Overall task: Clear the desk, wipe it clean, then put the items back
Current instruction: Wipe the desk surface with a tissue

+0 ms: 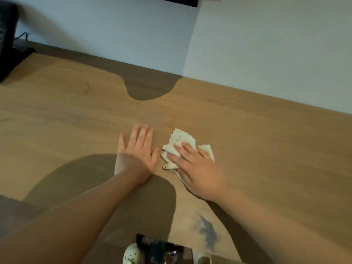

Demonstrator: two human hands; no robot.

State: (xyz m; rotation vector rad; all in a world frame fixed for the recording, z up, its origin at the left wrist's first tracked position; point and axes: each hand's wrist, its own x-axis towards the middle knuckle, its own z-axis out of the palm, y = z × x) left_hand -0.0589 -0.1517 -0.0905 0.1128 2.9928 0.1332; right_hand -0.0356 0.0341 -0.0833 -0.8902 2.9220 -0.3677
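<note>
A wooden desk (257,130) fills the view. On it, near the middle, lies a crumpled white cloth (181,141). My right hand (196,168) presses flat on the cloth, fingers straight, covering its lower part. My left hand (136,155) lies flat on the bare wood just left of the cloth, fingers spread, thumb close to the cloth's edge.
A dark object (8,40) with a cable stands at the far left back corner by the wall (266,44). Small hairs and specks lie on the desk at the left (86,88). A grey smudge (208,229) marks the wood near the front edge. Blurred objects (152,250) show below the desk's front edge.
</note>
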